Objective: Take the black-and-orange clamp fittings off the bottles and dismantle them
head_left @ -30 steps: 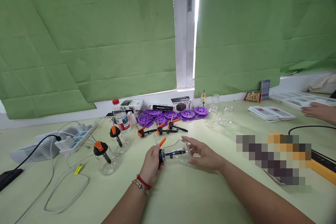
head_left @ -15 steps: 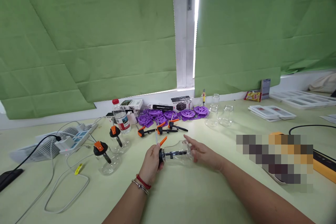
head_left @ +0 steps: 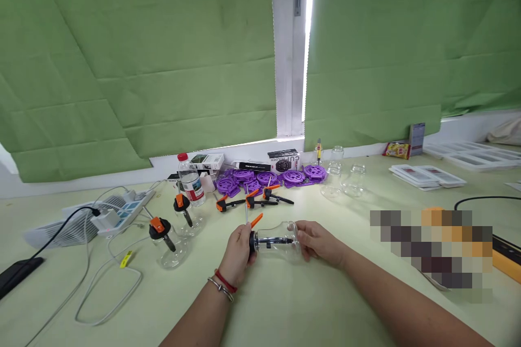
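Note:
A clear glass dispenser bottle (head_left: 280,246) lies sideways between my hands, with a black tube inside it. My left hand (head_left: 239,252) is closed round its black lid (head_left: 253,243), from which an orange lever (head_left: 256,220) and a thin metal spout stick out. The fingers of my right hand (head_left: 315,241) curl round the base of the glass, partly hidden behind it. To the left stand two similar bottles with lids on, the nearer bottle (head_left: 173,252) and the farther bottle (head_left: 191,223). Several loose black-and-orange pump lids (head_left: 262,202) lie beyond my hands.
Purple wheel-like parts (head_left: 293,177) lie along the back beside a red-capped water bottle (head_left: 191,184). Lidless glass bottles (head_left: 356,180) stand at back right. A power strip (head_left: 134,210) and cables are at left; white packets (head_left: 427,175) and a blurred-out object at right.
My right hand's fingers, stretched out along the glass before, have curled in round the base of the bottle. My left hand keeps its grip on the lid.

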`<action>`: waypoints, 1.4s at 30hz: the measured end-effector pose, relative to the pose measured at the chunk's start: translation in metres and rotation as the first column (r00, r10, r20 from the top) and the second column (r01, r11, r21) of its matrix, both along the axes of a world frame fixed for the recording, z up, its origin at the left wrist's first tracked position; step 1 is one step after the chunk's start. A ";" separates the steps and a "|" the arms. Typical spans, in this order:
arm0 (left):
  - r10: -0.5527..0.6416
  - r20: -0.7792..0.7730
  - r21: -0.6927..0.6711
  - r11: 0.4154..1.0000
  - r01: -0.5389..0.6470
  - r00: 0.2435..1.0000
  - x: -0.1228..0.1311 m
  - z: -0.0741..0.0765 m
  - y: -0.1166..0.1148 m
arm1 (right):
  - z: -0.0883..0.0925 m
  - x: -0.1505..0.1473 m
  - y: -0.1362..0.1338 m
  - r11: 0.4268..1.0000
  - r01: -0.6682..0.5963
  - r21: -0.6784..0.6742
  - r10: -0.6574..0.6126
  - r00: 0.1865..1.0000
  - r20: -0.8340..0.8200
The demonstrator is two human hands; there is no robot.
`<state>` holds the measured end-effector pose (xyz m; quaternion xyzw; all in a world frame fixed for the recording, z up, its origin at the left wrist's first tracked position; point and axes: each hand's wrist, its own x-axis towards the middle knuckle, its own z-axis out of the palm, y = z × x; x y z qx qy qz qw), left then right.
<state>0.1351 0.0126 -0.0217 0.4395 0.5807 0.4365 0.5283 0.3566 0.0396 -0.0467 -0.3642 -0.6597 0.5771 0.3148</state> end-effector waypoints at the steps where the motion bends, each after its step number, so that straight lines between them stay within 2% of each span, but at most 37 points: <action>1: 0.001 0.002 -0.007 1.000 -0.001 1.000 0.000 -0.001 0.000 | 0.000 -0.001 0.000 1.000 0.001 -0.007 -0.001 1.000 0.004; 7: -0.003 0.001 -0.013 1.000 0.003 1.000 -0.002 -0.004 0.002 | 0.000 -0.003 0.001 1.000 0.002 -0.014 -0.001 0.997 0.074; 10: -0.007 0.002 0.009 1.000 0.007 1.000 -0.005 -0.003 0.003 | 0.001 0.000 -0.001 0.991 0.032 0.132 -0.047 0.993 0.110; 12: -0.003 0.012 0.035 0.999 0.003 1.000 -0.007 -0.003 0.004 | 0.002 0.002 -0.003 0.945 0.030 0.325 -0.074 0.989 0.125; 14: 0.011 0.021 0.049 0.999 -0.012 1.000 -0.010 -0.005 0.006 | 0.004 0.003 -0.006 0.861 -0.023 0.509 -0.073 0.983 0.168; 16: 0.026 0.022 0.042 0.999 -0.027 0.999 -0.011 -0.007 0.008 | 0.006 0.003 -0.008 0.784 -0.075 0.616 -0.082 0.972 0.222; 18: 0.030 0.015 0.036 0.999 -0.031 0.999 -0.012 -0.008 0.009 | 0.008 0.002 -0.009 0.752 -0.078 0.654 -0.107 0.965 0.239; 24: 0.015 0.027 0.056 0.998 -0.017 1.000 -0.009 -0.007 0.006 | 0.006 0.000 -0.012 0.790 -0.027 0.613 -0.109 0.977 0.185; 33: 0.043 -0.003 0.016 0.999 -0.043 0.999 -0.009 -0.006 0.008 | -0.010 -0.002 -0.004 0.908 0.034 0.418 -0.092 0.989 0.119; 42: 0.032 -0.025 0.016 0.999 -0.032 0.999 -0.008 -0.008 0.010 | -0.009 -0.002 -0.003 0.948 0.032 0.318 -0.070 0.992 0.107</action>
